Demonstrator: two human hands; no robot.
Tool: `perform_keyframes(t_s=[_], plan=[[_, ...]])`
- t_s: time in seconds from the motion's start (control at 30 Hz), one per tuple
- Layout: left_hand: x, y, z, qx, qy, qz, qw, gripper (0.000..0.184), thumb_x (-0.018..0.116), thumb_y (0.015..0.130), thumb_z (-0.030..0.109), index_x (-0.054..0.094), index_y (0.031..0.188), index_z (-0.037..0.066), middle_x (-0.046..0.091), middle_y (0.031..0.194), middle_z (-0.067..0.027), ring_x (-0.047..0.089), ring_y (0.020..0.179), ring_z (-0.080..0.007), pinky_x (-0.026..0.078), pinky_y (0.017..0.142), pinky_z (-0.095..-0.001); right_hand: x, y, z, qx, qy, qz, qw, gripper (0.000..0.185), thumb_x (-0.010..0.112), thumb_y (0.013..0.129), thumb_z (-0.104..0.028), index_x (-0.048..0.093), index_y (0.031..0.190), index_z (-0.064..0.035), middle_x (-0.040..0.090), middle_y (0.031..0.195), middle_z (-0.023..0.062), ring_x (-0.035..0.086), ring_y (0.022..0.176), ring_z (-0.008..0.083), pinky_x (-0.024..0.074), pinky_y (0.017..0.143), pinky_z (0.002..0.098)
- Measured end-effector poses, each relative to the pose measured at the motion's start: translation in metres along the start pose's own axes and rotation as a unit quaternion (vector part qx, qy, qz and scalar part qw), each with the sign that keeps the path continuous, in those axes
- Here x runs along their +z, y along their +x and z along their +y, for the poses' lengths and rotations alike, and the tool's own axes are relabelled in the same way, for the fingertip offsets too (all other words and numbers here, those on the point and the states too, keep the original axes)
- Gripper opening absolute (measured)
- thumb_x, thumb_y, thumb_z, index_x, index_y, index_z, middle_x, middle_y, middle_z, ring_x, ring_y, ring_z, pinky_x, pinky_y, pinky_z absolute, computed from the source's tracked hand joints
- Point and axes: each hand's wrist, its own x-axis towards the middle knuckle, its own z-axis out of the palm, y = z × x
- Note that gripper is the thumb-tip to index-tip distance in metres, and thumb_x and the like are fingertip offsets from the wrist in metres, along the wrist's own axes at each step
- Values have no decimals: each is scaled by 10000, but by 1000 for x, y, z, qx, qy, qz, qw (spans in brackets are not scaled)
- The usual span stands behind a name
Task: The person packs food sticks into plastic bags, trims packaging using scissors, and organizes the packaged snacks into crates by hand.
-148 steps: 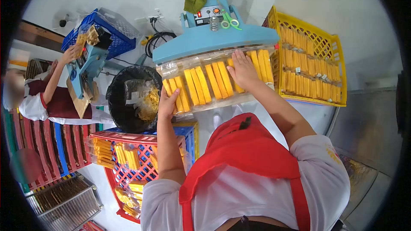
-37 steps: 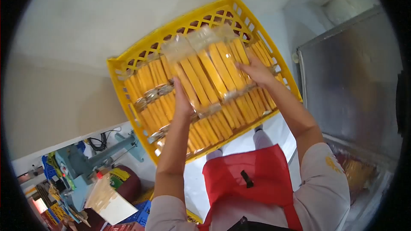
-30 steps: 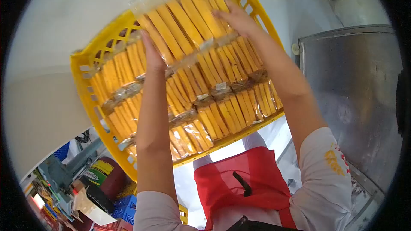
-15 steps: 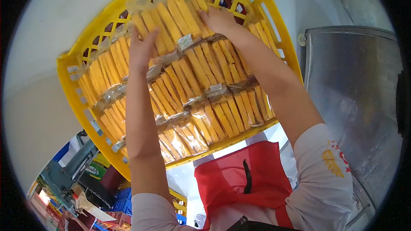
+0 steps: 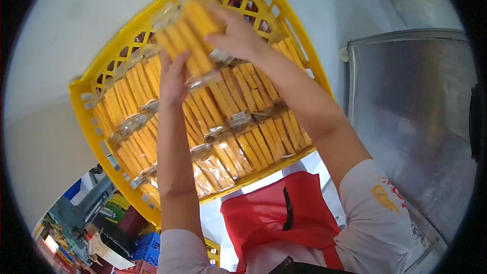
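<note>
My left hand grips the lower left side of a clear plastic pack of yellow bar-shaped pieces, with its thumb on the front. My right hand is closed around the upper right of the same pack, and its fingers are partly hidden and blurred. The pack is tilted at the far side of a yellow plastic crate. Beneath my hands, similar packs stand in rows inside the crate, their bars side by side. Part of the left rows is hidden behind my left forearm.
A grey metal door or cabinet stands at the right. To the lower left are a blue crate, a green and yellow package and other stacked goods. A red apron hangs below the crate's near edge.
The right hand has moved left and down with its side of the pack. The pack is more tilted and lifted, showing a gap in the top row. The view has shifted slightly.
</note>
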Motion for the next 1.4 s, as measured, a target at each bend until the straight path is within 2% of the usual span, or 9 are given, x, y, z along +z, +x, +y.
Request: perform_keyframes(t_s=[0.13,0.2,0.53,0.67,0.83,1.0,1.23,1.37,1.4], plan=[[87,44,-24,47,104,-52,992,759,550,755,72,84,1355,88,313,1268,-186,370,1146,-292,353,919,-351,-67,-3,-12,93,-292,82,948,538,580,706,-170,433,1220,-112,438,1152,206,466,1022,332,385,871,366],[112,73,-56,172,512,103,835,724,575,758,131,153,1346,101,213,1286,-261,297,1164,-378,312,943,-387,-79,-3,14,81,-381,133,911,498,575,712,-178,460,1195,-149,437,1118,198,474,965,355,396,841,395],[103,76,-127,147,737,81,655,437,432,843,330,426,1208,89,408,1163,-250,365,1097,-384,318,909,-431,-59,-14,77,89,-386,63,916,461,484,780,-198,420,1231,-130,349,1245,202,380,1109,377,351,907,424],[74,75,-94,85,723,-22,685,447,442,838,339,434,1219,106,322,1260,-195,351,1101,-354,359,854,-431,-53,-22,71,57,-432,64,898,409,499,800,-246,465,1186,-117,340,1275,199,391,1098,374,374,891,408],[2,53,-68,105,857,60,501,619,321,829,559,253,1331,203,192,1374,-138,179,1261,-322,183,966,-535,-59,-6,59,127,-492,-30,861,429,509,787,-270,467,1184,-115,360,1267,188,372,1116,359,360,896,427],[-12,53,-74,61,850,49,521,658,258,815,615,181,1351,243,91,1413,-107,79,1298,-301,83,990,-555,-52,-4,81,3,-513,98,853,399,490,799,-232,469,1178,-108,351,1282,161,365,1122,361,338,926,414],[-24,47,-67,133,825,43,548,652,353,804,579,252,1330,208,183,1377,-161,179,1262,-344,151,941,-603,-42,-39,110,50,-460,28,886,396,401,858,-245,390,1235,-124,302,1317,154,260,1224,329,259,970,493],[-86,35,-20,213,747,133,616,664,347,804,587,238,1336,205,146,1388,-168,132,1281,-326,143,972,-566,-41,-43,94,53,-482,-1,875,408,394,865,-279,392,1233,-102,293,1319,165,257,1224,334,254,962,513],[-104,26,-2,107,794,203,563,677,338,796,604,242,1335,205,146,1387,-172,135,1278,-335,141,968,-570,-39,-45,89,69,-503,-8,862,421,399,862,-296,394,1231,-94,291,1319,169,253,1227,335,240,968,517]])
